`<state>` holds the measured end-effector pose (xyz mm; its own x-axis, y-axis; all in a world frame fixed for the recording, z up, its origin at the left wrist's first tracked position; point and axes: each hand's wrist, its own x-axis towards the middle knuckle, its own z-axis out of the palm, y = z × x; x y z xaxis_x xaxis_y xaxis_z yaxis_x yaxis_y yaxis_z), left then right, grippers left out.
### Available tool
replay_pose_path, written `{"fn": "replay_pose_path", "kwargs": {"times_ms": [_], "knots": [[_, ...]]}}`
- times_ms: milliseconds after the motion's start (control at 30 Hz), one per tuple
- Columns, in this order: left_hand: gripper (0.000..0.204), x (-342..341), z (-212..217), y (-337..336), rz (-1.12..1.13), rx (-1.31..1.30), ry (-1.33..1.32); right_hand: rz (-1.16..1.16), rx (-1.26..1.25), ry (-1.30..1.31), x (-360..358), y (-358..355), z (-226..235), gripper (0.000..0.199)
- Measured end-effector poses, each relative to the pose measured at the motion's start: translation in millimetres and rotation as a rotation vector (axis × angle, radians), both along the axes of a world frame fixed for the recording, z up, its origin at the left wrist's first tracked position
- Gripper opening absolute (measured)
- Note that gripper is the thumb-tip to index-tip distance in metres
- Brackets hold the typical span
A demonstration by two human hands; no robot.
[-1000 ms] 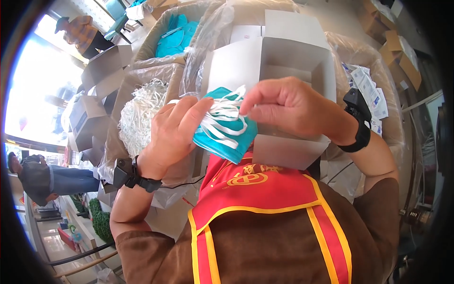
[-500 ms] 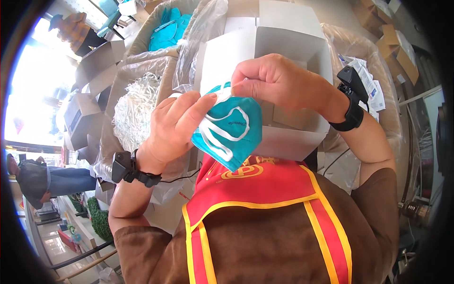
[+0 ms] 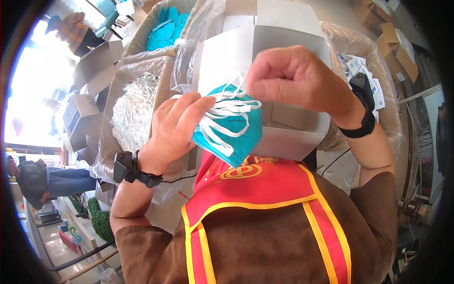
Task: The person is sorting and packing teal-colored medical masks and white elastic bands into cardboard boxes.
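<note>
**Teal mask point(image 3: 241, 132) pinched in my left hand point(image 3: 177, 120), right hand point(image 3: 293, 78) raised beside it**

My left hand grips the teal mask at its upper left edge, thumb on top, clamping a bunch of white straps point(image 3: 231, 112) against it. The straps fan out in loops across the mask's face, some curling up past its top edge. The mask sits in front of me, between my red apron point(image 3: 246, 191) and the open box point(image 3: 288, 138), whose flaps stand spread.

My right hand is just beyond the mask, over that box, fingers curled and thumb drawn in near the forefinger. It is blurred and a strap loop lies close to the fingertips, so I cannot tell whether I have hold of it.

Left of me, a heap of white strips point(image 3: 134, 113) fills a plastic-lined carton point(image 3: 163, 71); beyond it, more teal masks point(image 3: 165, 31) lie in another. To my right, printed packets point(image 3: 354, 65) lie in a lined carton point(image 3: 390, 113).
</note>
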<state>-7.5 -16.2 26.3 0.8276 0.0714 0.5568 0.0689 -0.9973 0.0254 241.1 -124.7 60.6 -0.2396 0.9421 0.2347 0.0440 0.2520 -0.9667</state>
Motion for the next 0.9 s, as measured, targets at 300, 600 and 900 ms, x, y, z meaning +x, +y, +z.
{"fn": "replay_pose_path", "kwargs": {"times_ms": [300,600,900], "knots": [[0.041,10,2,-4,-0.057,0.028,-0.021,-0.051,0.128,-0.645,-18,-7,-5,0.01],[0.041,12,4,-5,-0.092,0.022,0.009,-0.134,0.316,-0.798,-21,-7,7,0.013],[0.042,-5,4,10,0.041,0.012,-0.021,-0.092,0.303,-0.873,-1,-40,18,0.011]]}}
